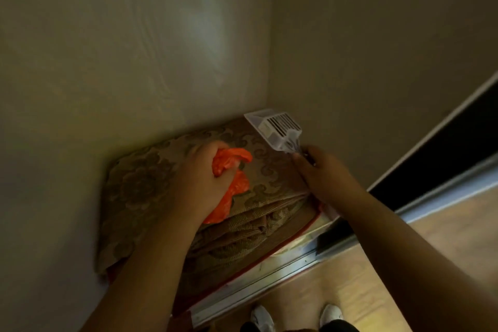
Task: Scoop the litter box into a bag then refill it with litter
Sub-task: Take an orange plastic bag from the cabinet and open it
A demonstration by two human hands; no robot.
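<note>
My left hand [200, 175] grips a crumpled orange plastic bag [231, 167] above a stack of folded patterned fabric. My right hand [320, 170] holds the handle of a pale slotted litter scoop [275, 128], whose head points up and away toward the corner of the walls. No litter box or litter is visible in this view.
The folded brown patterned fabric [151, 183] lies in a closet corner between two beige walls. A metal sliding-door track [269, 280] runs along the front, with wood floor [377, 291] beyond. My white shoes [262, 317] stand at the bottom edge. A dark door panel [444, 148] is at right.
</note>
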